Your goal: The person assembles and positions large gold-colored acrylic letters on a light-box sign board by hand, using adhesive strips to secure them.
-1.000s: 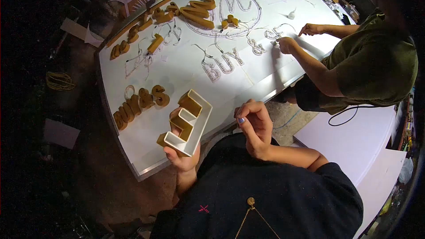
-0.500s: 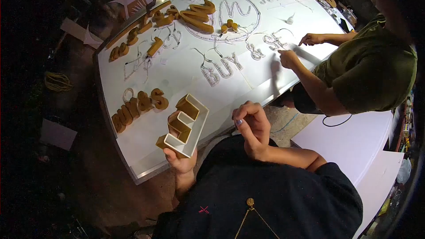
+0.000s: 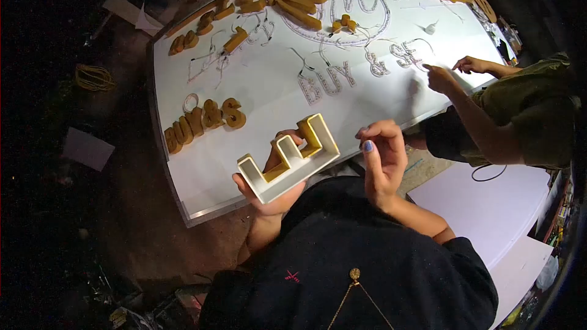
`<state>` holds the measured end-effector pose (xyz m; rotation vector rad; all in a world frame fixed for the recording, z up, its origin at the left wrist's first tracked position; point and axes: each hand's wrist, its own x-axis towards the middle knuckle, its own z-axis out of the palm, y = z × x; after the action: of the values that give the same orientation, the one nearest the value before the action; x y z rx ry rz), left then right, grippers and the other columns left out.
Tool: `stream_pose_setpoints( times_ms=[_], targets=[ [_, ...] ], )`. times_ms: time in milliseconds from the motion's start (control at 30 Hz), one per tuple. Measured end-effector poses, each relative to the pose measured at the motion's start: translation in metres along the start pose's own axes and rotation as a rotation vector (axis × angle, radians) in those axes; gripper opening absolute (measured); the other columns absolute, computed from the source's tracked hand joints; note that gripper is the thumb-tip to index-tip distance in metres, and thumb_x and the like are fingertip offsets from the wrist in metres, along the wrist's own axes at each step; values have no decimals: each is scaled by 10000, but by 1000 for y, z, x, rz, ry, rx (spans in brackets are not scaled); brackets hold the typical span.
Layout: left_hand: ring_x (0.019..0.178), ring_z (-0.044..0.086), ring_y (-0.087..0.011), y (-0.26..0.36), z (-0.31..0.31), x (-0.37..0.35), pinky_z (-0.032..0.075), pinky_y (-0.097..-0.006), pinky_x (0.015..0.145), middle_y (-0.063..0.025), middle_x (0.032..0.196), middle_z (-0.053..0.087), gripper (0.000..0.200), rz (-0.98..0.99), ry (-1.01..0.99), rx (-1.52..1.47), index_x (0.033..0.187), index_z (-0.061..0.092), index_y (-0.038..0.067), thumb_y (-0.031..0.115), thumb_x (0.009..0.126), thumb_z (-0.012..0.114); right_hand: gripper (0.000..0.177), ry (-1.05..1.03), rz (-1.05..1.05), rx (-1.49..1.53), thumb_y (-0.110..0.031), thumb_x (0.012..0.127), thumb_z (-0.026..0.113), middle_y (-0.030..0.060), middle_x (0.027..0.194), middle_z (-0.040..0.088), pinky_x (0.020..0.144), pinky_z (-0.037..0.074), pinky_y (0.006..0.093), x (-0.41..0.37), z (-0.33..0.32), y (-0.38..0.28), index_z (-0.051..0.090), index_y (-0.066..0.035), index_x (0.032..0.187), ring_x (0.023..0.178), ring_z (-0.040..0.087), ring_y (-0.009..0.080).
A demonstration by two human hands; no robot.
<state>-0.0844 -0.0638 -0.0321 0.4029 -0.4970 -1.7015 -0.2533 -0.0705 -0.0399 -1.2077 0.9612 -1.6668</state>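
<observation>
Left hand (image 3: 276,205) is clamped on hollow letter E (image 3: 295,176) above table's (image 3: 199,183) near edge; its prongs have been rotated from left toward far side. Right hand (image 3: 386,162) is held curled, fingertip contact unclear.

A hollow letter E (image 3: 298,175), gold-toned outside and whitish within, is held up just below the middle of the frame, its open side facing the camera, its long spine slanting upward to the right, three arms pointing up-left.
</observation>
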Motion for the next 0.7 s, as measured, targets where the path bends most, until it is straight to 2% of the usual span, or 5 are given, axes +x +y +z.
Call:
stream_pose_setpoints(
  times_ms=[167, 200, 267, 367, 700],
  targets=[
    [1286, 289, -367, -11, 2, 7, 281, -612, 1004, -233, 1292, 392, 979, 29, -81, 108, 1146, 455, 6, 805, 587, 545, 188, -99, -25, 14, 69, 800, 541, 124, 1026, 495, 924, 363, 306, 30, -8, -18, 505, 50, 983, 1008, 485, 193],
    [1182, 339, -276, -14, 4, 9, 310, -453, 960, -172, 1206, 386, 1035, 28, -156, 236, 1147, 412, 6, 858, 563, 487, 197, -145, -21, 52, 75, 796, 548, 148, 1073, 502, 940, 364, 315, 35, -8, -24, 513, 52, 988, 1045, 490, 205],
    [1040, 409, -194, -20, 19, 12, 349, -305, 898, -137, 1110, 385, 1084, 80, -169, 459, 1116, 389, 10, 914, 521, 446, 207, -226, -28, 110, 99, 787, 560, 209, 1166, 519, 966, 374, 335, 41, -12, -27, 532, 60, 987, 1106, 508, 232],
    [1160, 382, -264, -28, 20, 21, 328, -383, 963, -167, 1195, 359, 1072, 199, -240, 564, 1127, 416, 8, 881, 514, 518, 191, -233, 28, 179, 99, 788, 563, 209, 1135, 545, 956, 380, 330, 46, -12, -36, 534, 63, 973, 1082, 522, 226],
    [1212, 347, -312, -39, 33, 35, 308, -424, 990, -193, 1230, 321, 1030, 452, -278, 906, 1153, 416, 31, 832, 526, 580, 172, -183, 101, 205, 93, 791, 584, 197, 1076, 595, 843, 481, 315, 59, -14, -41, 584, 67, 961, 962, 588, 204]
  ],
)
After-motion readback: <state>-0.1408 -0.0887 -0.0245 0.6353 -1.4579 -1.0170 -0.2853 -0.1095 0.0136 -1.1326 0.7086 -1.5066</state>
